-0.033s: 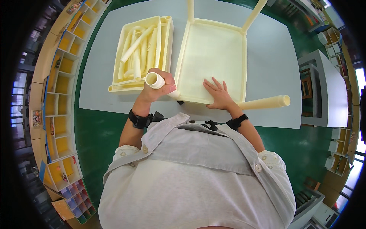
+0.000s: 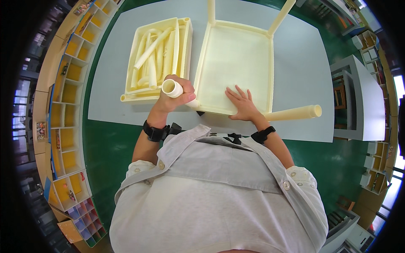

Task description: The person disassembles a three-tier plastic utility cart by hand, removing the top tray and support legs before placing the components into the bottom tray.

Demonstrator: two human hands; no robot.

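Note:
My left hand (image 2: 178,93) is wrapped round a cream plastic tube (image 2: 171,88), whose open end points up toward me. The tube's lower end meets the near left corner of a shallow cream tray (image 2: 234,63). Fingers spread, my right hand (image 2: 244,103) lies flat on the tray near its front edge. Similar tubes stand at the tray's other corners: a far left tube (image 2: 211,10), a far right tube (image 2: 281,17) and a near right tube (image 2: 295,113). Whether the held tube is fully seated in the corner I cannot tell.
Left of the tray, a cream bin (image 2: 129,80) full of loose tubes (image 2: 152,48) rests in or on a second cream tray (image 2: 186,46). All of it is on a grey table (image 2: 105,84). Shelves (image 2: 69,114) line the left; another table (image 2: 363,97) stands at right.

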